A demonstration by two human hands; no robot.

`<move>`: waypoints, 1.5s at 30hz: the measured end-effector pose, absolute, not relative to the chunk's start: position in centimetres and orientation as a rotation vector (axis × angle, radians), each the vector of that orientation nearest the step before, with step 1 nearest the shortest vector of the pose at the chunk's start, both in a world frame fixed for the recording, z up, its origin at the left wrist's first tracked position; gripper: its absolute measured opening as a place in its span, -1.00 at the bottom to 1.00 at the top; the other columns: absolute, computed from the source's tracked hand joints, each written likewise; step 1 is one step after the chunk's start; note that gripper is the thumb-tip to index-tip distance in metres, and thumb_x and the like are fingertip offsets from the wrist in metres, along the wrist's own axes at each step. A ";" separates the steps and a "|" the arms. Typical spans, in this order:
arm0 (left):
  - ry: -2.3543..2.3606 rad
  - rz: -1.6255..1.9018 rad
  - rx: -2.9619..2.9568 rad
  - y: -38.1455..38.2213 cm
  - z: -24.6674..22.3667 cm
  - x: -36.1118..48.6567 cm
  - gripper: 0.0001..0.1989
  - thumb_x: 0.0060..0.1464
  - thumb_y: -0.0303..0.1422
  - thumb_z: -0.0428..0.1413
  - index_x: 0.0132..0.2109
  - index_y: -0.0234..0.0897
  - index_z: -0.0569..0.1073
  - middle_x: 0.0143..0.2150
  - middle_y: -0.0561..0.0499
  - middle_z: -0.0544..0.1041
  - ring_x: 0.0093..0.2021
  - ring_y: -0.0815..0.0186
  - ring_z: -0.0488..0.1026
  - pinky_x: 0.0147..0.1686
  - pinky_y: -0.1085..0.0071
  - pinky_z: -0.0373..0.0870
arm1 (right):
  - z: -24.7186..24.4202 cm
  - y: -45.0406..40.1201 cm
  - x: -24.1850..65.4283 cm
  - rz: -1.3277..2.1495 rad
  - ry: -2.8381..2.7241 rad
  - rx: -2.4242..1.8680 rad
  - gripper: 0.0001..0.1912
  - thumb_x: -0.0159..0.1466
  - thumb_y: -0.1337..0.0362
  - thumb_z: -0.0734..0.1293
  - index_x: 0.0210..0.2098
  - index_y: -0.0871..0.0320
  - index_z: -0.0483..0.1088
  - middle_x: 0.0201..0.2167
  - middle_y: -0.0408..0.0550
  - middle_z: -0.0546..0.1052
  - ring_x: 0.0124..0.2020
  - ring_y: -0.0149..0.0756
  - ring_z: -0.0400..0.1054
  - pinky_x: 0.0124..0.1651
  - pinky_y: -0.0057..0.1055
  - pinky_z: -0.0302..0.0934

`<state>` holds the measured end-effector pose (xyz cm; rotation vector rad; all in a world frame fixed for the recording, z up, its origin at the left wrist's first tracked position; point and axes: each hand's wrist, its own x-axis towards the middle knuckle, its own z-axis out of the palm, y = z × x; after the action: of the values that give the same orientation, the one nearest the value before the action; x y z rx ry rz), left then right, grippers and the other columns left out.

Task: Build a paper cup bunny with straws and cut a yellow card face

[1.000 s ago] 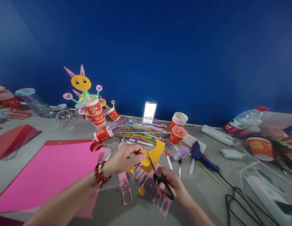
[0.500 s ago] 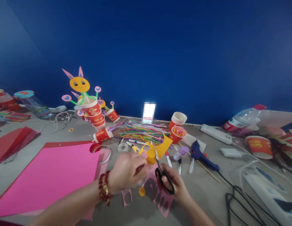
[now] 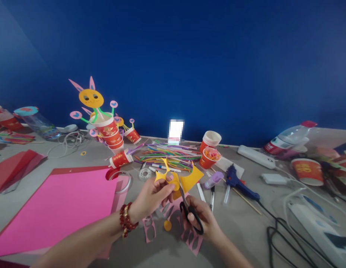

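Observation:
My left hand (image 3: 154,195) pinches a yellow paper sheet (image 3: 191,178) with curved cut-outs, gripping it near a round part at the centre. Fingers of my right hand (image 3: 199,216) are wrapped around the black handles of a pair of scissors (image 3: 186,203). The scissors' blades point up and away, against the yellow paper beside my left fingertips. Below my hands, a small yellow disc (image 3: 167,225) and pink paper scraps with round holes (image 3: 149,229) lie on the grey table (image 3: 133,251).
Pink sheets (image 3: 61,208) lie at left. Behind are decorated cups (image 3: 110,136), colourful pipe cleaners (image 3: 170,154) and a cup of scraps (image 3: 210,158). At right are a blue glue gun (image 3: 240,184), black cable, bottle (image 3: 284,141) and power strip (image 3: 318,229).
My left hand has turned, and its thumb and fingers now pinch the yellow paper. The paper has shifted slightly, and my right hand with the scissors has moved a little left.

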<state>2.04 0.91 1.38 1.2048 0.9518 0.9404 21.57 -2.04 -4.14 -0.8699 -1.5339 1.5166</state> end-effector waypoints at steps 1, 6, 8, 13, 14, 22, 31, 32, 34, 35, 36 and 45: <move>0.959 0.935 1.208 0.9 1.4 2.0 -0.63 0.13 -0.09 0.16 -0.42 -0.32 0.38 -0.60 0.07 0.46 -0.67 0.52 0.25 -0.63 0.56 0.18 | -4.1 -2.0 21.6 1.516 -1.535 -0.873 -0.39 0.15 -0.34 0.32 -0.44 0.12 0.24 -0.62 -0.22 0.34 -0.69 -0.45 0.24 -0.62 -0.53 0.00; 0.973 0.932 1.253 0.8 1.8 1.9 -0.67 0.14 -0.12 0.16 -0.36 -0.31 0.39 -0.60 0.10 0.45 -0.67 0.50 0.26 -0.64 0.56 0.20 | -3.8 -2.0 21.6 1.493 -1.549 -0.879 -0.38 0.15 -0.35 0.31 -0.45 0.12 0.24 -0.62 -0.22 0.34 -0.69 -0.46 0.21 -0.63 -0.53 -0.03; 0.982 0.925 1.257 0.7 1.9 1.9 -0.67 0.14 -0.12 0.16 -0.38 -0.31 0.38 -0.60 0.10 0.44 -0.66 0.50 0.27 -0.64 0.57 0.20 | -3.9 -2.0 21.6 1.493 -1.555 -0.880 -0.38 0.15 -0.35 0.31 -0.45 0.12 0.24 -0.63 -0.22 0.34 -0.69 -0.45 0.21 -0.63 -0.52 -0.02; 0.979 0.927 1.265 0.7 1.9 1.9 -0.70 0.15 -0.14 0.14 -0.34 -0.30 0.37 -0.59 0.11 0.44 -0.65 0.50 0.27 -0.64 0.57 0.21 | -4.2 -2.1 21.7 1.454 -1.583 -0.893 -0.37 0.16 -0.36 0.28 -0.45 0.12 0.25 -0.65 -0.19 0.37 -0.69 -0.44 0.20 -0.63 -0.52 -0.03; 0.976 0.929 1.267 0.7 1.9 1.9 -0.71 0.16 -0.15 0.14 -0.33 -0.30 0.37 -0.59 0.12 0.44 -0.65 0.50 0.26 -0.64 0.57 0.21 | -4.1 -2.1 21.7 1.450 -1.588 -0.897 -0.37 0.17 -0.36 0.27 -0.45 0.12 0.26 -0.66 -0.18 0.38 -0.70 -0.44 0.20 -0.64 -0.52 -0.03; 0.983 0.929 1.272 0.7 2.0 2.0 -0.71 0.16 -0.16 0.13 -0.35 -0.31 0.37 -0.59 0.11 0.42 -0.65 0.51 0.25 -0.63 0.56 0.21 | -4.0 -2.2 21.6 1.426 -1.586 -0.913 -0.37 0.19 -0.37 0.25 -0.44 0.12 0.29 -0.67 -0.18 0.38 -0.72 -0.44 0.21 -0.69 -0.54 -0.02; 0.983 0.925 1.294 0.6 2.7 1.7 -0.72 0.16 -0.17 0.13 -0.36 -0.29 0.34 -0.60 0.12 0.41 -0.66 0.50 0.26 -0.62 0.55 0.23 | -3.9 -2.0 21.8 1.340 -1.657 -0.900 -0.40 0.23 -0.33 0.23 -0.46 0.11 0.25 -0.68 -0.18 0.38 -0.72 -0.44 0.20 -0.65 -0.51 0.01; 0.980 0.924 1.300 0.6 2.8 1.7 -0.73 0.16 -0.17 0.12 -0.35 -0.29 0.35 -0.60 0.12 0.41 -0.66 0.49 0.26 -0.62 0.55 0.23 | -3.8 -2.0 21.8 1.331 -1.663 -0.903 -0.40 0.23 -0.34 0.22 -0.46 0.11 0.25 -0.68 -0.18 0.38 -0.71 -0.43 0.20 -0.64 -0.50 0.01; 0.979 0.923 1.310 0.6 2.9 1.7 -0.73 0.16 -0.17 0.12 -0.33 -0.29 0.36 -0.60 0.12 0.42 -0.66 0.49 0.26 -0.63 0.54 0.23 | -3.8 -1.9 21.8 1.319 -1.674 -0.914 -0.39 0.23 -0.34 0.21 -0.46 0.11 0.25 -0.68 -0.18 0.37 -0.71 -0.42 0.21 -0.63 -0.49 0.00; 0.980 0.921 1.313 0.6 2.9 1.7 -0.74 0.16 -0.17 0.12 -0.33 -0.29 0.36 -0.60 0.12 0.42 -0.66 0.49 0.26 -0.62 0.54 0.23 | -3.8 -1.9 21.8 1.312 -1.680 -0.921 -0.39 0.23 -0.35 0.21 -0.46 0.11 0.25 -0.68 -0.19 0.37 -0.70 -0.42 0.21 -0.63 -0.49 0.00; 0.985 0.921 1.313 0.6 2.9 1.7 -0.74 0.16 -0.17 0.13 -0.33 -0.29 0.36 -0.60 0.12 0.43 -0.66 0.48 0.27 -0.62 0.54 0.23 | -3.8 -1.9 21.8 1.308 -1.686 -0.928 -0.39 0.23 -0.35 0.21 -0.46 0.10 0.25 -0.68 -0.19 0.37 -0.70 -0.42 0.21 -0.63 -0.48 -0.01; 1.006 0.921 1.331 0.6 3.2 1.5 -0.76 0.16 -0.21 0.14 -0.38 -0.29 0.40 -0.61 0.10 0.43 -0.66 0.48 0.26 -0.64 0.55 0.20 | -3.6 -1.9 21.9 1.323 -1.684 -0.928 -0.39 0.22 -0.35 0.22 -0.47 0.10 0.23 -0.67 -0.19 0.35 -0.70 -0.41 0.20 -0.61 -0.47 0.00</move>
<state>1.53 0.59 3.21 1.3311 1.0060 0.9214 21.88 -1.91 -3.57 -0.9282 -1.6839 1.3227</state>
